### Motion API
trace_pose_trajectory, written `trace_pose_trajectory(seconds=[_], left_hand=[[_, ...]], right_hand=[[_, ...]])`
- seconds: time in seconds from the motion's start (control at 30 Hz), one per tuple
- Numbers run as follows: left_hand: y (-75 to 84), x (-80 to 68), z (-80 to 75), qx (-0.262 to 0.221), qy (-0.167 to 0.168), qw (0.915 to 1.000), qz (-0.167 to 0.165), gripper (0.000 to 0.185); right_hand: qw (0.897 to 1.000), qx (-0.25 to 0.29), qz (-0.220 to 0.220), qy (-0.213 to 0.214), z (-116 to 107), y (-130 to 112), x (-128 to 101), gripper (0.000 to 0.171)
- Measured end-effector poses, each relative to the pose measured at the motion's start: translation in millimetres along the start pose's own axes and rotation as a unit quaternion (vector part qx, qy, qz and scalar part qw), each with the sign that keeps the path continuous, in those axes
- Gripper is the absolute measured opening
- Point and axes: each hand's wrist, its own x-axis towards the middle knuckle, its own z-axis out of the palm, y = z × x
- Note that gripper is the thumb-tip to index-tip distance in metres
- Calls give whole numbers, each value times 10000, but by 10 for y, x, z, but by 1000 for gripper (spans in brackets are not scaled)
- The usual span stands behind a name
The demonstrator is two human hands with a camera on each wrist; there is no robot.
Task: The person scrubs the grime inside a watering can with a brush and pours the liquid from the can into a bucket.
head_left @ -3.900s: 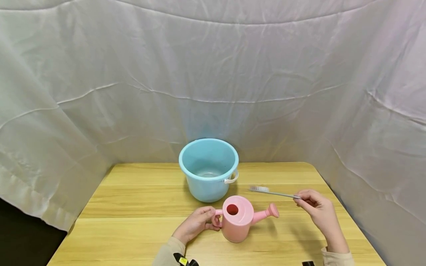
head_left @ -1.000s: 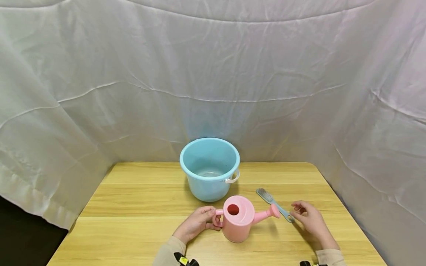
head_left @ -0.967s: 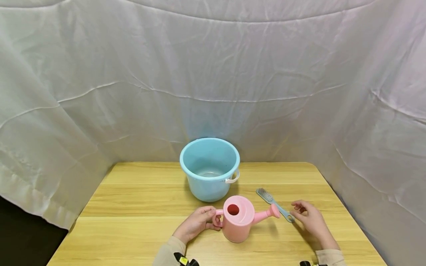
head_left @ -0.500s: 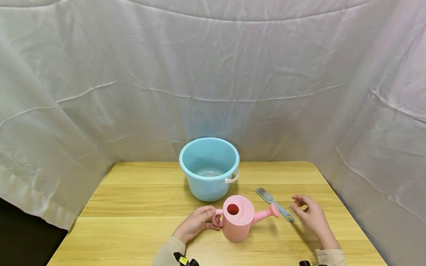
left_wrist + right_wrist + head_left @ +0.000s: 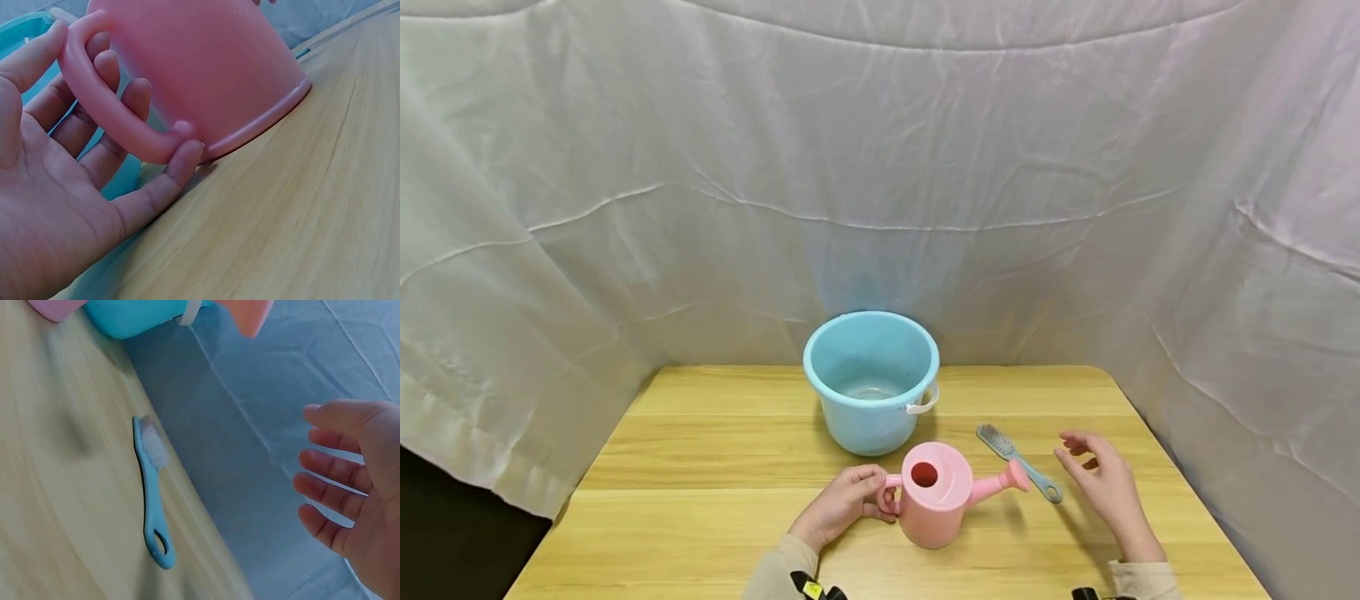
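One bucket, one watering can and one brush sit on one desk. Two hands show, the left and the right.

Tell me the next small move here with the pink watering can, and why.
Probably lift the watering can by its handle: the left hand has its fingers through the handle, while the right hand is open and the brush lies alone on the table. The blue bucket stands just behind.

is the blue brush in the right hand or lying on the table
Lying on the table. The blue plastic brush rests flat on the wooden table, apart from the open right hand, whose fingers hold nothing.
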Motion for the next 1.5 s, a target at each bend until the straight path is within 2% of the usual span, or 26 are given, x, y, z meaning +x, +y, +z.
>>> trace_pose_trajectory(seconds=[0.33,0.67,1.0,1.27,1.5], left_hand=[[54,-27,29,-45,-185,9998,-62,24],[85,-33,32,-8,-291,9996,-8,24],[171,-134,71,-18,-390,9989,248,26],[267,-284,43,-80,-231,9987,450,26],[410,-453,11,-20,-161,9978,643,28]], right_hand=[[9998,-57,-145,-117,-18,-49,120,31],[9958,-199,-593,-668,-74,-67,422,38],[9851,-390,-934,-1389,-78,-277,799,63],[9731,-586,-1261,-1838,86,-498,1138,75],[9620,-769,-1588,-2085,335,-718,1370,80]])
